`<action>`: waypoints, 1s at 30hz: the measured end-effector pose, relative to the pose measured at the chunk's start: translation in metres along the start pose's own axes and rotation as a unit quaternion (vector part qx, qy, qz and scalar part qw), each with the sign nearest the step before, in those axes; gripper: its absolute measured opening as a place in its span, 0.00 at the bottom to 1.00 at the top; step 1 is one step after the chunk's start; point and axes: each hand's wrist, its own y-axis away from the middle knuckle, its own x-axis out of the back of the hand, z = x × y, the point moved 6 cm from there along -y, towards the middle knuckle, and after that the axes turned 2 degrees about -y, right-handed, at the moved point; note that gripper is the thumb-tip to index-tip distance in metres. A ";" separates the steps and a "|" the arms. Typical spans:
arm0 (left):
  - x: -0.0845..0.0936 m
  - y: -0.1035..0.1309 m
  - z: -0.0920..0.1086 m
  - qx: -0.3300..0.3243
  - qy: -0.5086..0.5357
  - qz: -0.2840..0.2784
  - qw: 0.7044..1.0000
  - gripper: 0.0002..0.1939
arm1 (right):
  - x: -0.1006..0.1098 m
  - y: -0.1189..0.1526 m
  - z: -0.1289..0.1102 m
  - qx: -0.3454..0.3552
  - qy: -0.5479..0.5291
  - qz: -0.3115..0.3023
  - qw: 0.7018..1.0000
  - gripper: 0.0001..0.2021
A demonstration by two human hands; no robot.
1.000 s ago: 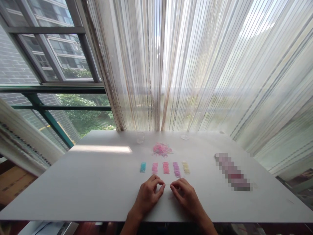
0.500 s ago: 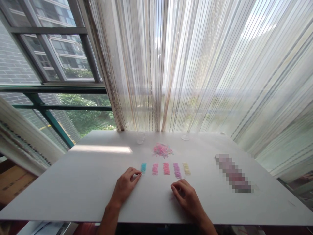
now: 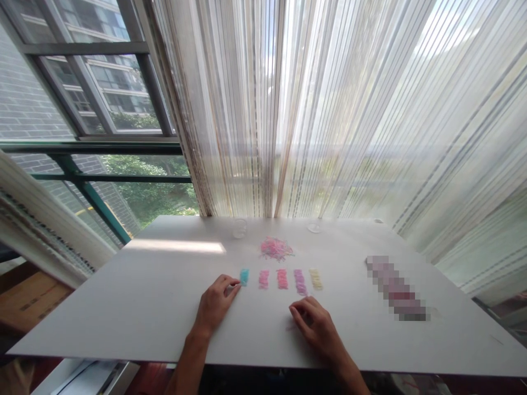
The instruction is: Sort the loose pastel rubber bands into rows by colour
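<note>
My left hand [image 3: 217, 300] rests on the white table with its thumb and fingertips pinched together, right at the lower end of a blue group of small pieces [image 3: 244, 277]. To the right stand a pink group [image 3: 263, 280], a coral group [image 3: 282, 278], a purple group [image 3: 299, 281] and a yellow group [image 3: 316, 279], in one row. My right hand [image 3: 315, 322] is curled below the purple group, fingertips together; what it may hold is too small to tell. Behind the row lies a mixed pile of pink and pale pieces [image 3: 275, 248].
A clear cup [image 3: 239, 228] stands behind the pile to the left, and a clear round lid or dish [image 3: 314, 228] lies to the right. A blurred-out long object [image 3: 397, 288] lies on the right part of the white table [image 3: 144, 307]. Curtains hang behind.
The view has shifted slightly, so the whole scene sits a little differently. Both hands keep nearly the same places and poses relative to the coloured groups.
</note>
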 end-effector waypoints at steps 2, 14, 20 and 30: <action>0.000 0.000 0.000 -0.001 -0.003 0.004 1.000 0.10 | 0.000 0.000 -0.001 0.003 0.001 0.003 1.000 0.10; -0.010 0.022 0.056 -0.098 0.018 -0.038 0.994 0.13 | 0.006 0.001 0.011 -0.030 -0.010 0.082 0.996 0.09; -0.058 0.047 0.106 -0.188 -0.027 -0.150 0.970 0.07 | 0.011 0.001 0.010 -0.051 0.000 0.100 0.994 0.09; -0.050 0.039 0.108 -0.228 0.031 -0.118 0.966 0.04 | 0.012 0.000 0.001 -0.035 -0.014 0.087 0.995 0.10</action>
